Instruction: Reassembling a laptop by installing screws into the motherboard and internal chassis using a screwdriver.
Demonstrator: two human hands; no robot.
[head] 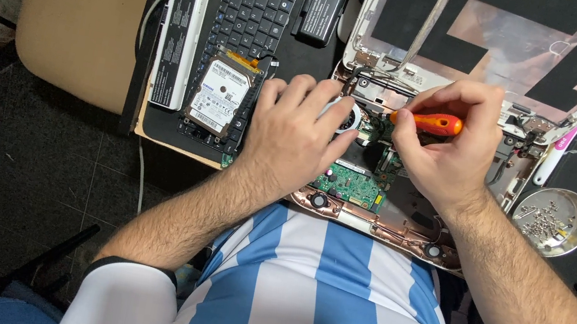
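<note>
**Screwdriver at work inside an opened laptop**

Screwdriver (428, 121), orange-handled, lies almost level in the right hand (447, 146), its tip hidden among the parts at the middle of the stripped laptop base (404, 220), which rests at the near edge of the desk against the person's striped shirt. The fingers of that hand are curled tight around the handle, thumb and forefinger pinching it near the front. The left hand (293, 135) presses down just beside it, fingers bent and close together over the round cooling fan (349, 115), holding nothing that I can see, only bracing.

To my eye, doing this well means keeping the tip seated squarely before turning, and letting the left hand steady the base so nothing shifts; the small green circuit board (351, 184) just below the knuckles looks easy to nick with a slip.

Near the desk's left edge a hard drive (220, 96) sits on a detached black keyboard (255, 8), with a long battery pack (180, 27) alongside. Toward the right, a round metal dish (573, 233) holds loose screws.
</note>
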